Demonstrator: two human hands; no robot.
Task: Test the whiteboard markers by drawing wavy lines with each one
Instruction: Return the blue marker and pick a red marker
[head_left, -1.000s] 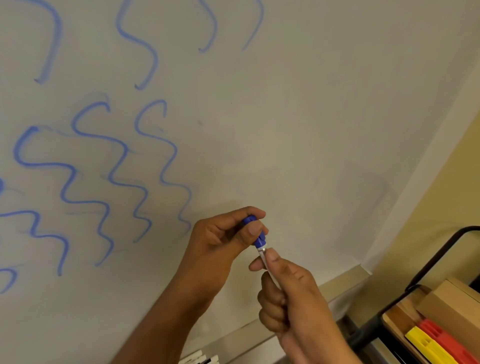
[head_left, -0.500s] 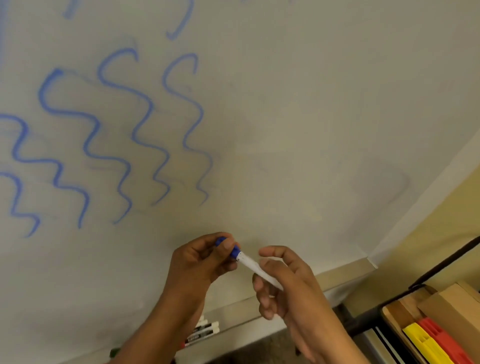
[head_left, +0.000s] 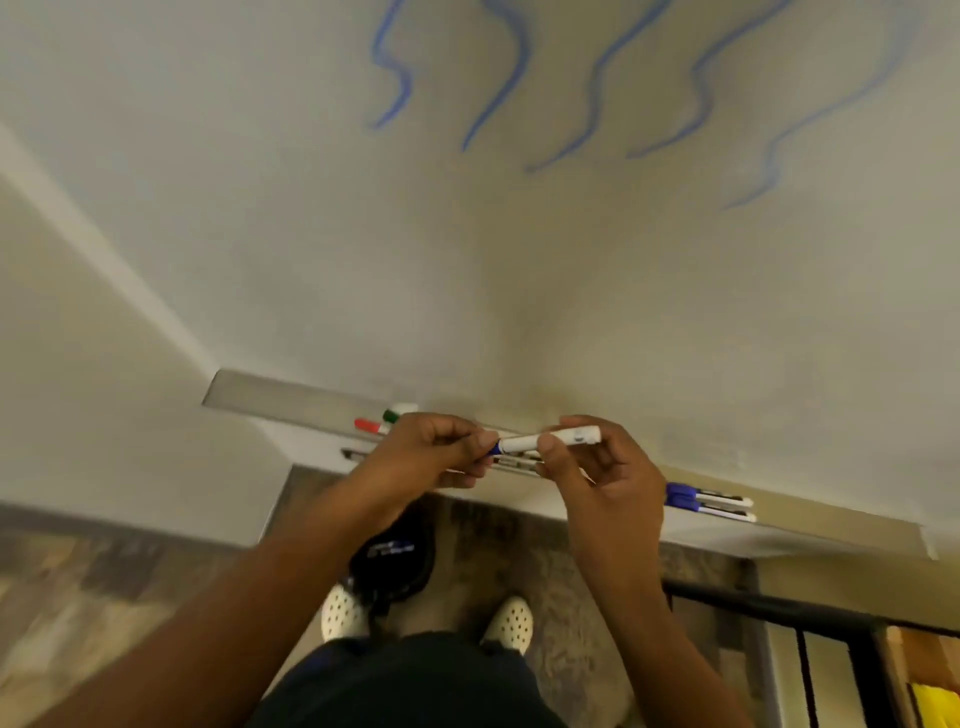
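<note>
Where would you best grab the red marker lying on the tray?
Pinch the red marker from above, at its red cap end: it lies flat in the tray, and the left hand covers the rest of its barrel.

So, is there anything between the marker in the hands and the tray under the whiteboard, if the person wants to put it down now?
Nothing visible stands between them. Both hands, left hand and right hand, hold the marker just above the tray. Other markers already lie there: a red one, a green one and two blue ones.
</note>
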